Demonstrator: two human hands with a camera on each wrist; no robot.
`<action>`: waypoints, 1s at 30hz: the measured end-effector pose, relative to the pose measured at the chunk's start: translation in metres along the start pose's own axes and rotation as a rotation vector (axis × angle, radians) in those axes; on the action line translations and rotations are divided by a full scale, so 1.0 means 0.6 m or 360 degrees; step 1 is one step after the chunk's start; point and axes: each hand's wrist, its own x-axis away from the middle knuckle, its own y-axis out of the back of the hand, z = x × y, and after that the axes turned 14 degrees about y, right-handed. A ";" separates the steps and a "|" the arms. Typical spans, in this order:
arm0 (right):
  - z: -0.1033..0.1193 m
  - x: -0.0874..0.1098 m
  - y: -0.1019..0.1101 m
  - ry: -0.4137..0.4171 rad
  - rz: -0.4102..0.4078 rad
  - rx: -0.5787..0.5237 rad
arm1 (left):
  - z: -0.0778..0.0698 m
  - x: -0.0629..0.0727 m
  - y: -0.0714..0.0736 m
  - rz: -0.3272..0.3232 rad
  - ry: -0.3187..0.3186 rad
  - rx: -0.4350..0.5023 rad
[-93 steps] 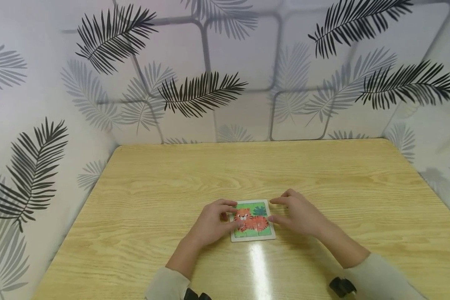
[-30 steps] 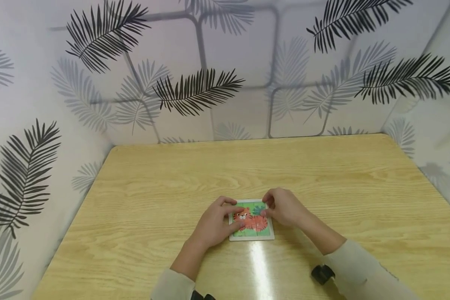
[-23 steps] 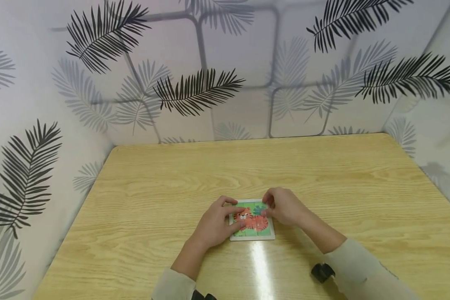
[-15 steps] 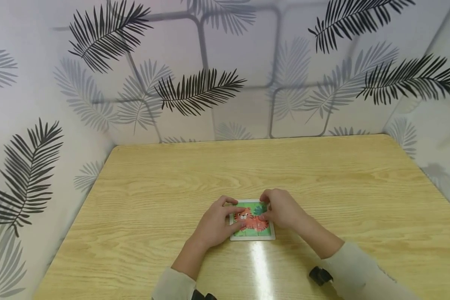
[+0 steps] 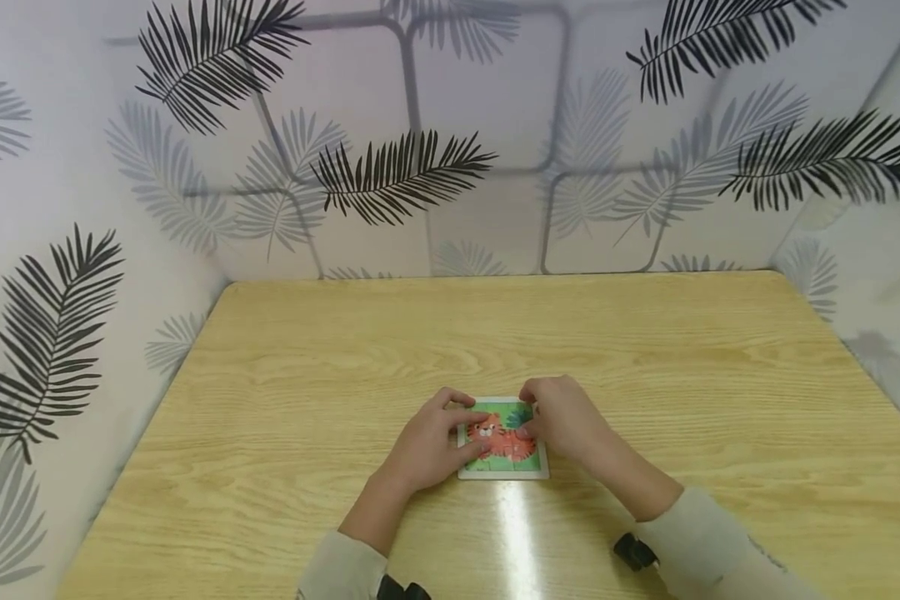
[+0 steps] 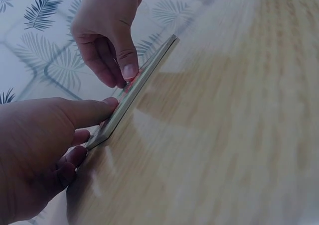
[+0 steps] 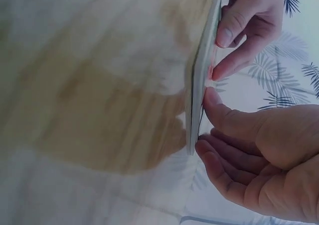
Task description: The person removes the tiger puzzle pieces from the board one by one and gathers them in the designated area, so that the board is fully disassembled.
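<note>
A small square tiger jigsaw puzzle [image 5: 498, 463], white-bordered with an orange tiger on green, lies flat on the table. At its left side, my left hand [image 5: 426, 443] holds it, thumb and index finger on the picture, other fingers curled at the edge. My right hand [image 5: 567, 417] is bent over the upper right part, thumb on the picture near the blue-green plant and a finger at the top border. The left wrist view shows the puzzle's thin side [image 6: 124, 108]. In the right wrist view, curled right fingers [image 7: 234, 160] lie by a corner. The right hand hides part of the picture.
A wood-grain table [image 5: 330, 350] extends around the puzzle. A wall with leaf prints [image 5: 487, 208] rises behind it. Black wrist devices [image 5: 634, 552] sit at both light sleeves. A bright reflection falls just in front of the puzzle.
Since the earliest frame, my right hand has moved left onto the puzzle and its fingers have drawn together. My left hand has come slightly further over the picture. The puzzle stays in place.
</note>
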 end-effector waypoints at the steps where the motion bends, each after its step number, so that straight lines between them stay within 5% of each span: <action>1: 0.000 0.001 -0.001 0.0008 -0.0009 0.0002 | 0.000 0.000 -0.001 0.0001 0.0003 -0.0003; 15: 0.007 -0.005 0.001 0.0092 0.0054 0.0096 | 0.005 -0.004 0.001 0.0009 0.0002 -0.0003; 30: -0.023 -0.015 0.009 0.0111 0.0170 -0.0034 | -0.004 0.003 0.001 -0.0002 0.0025 -0.0041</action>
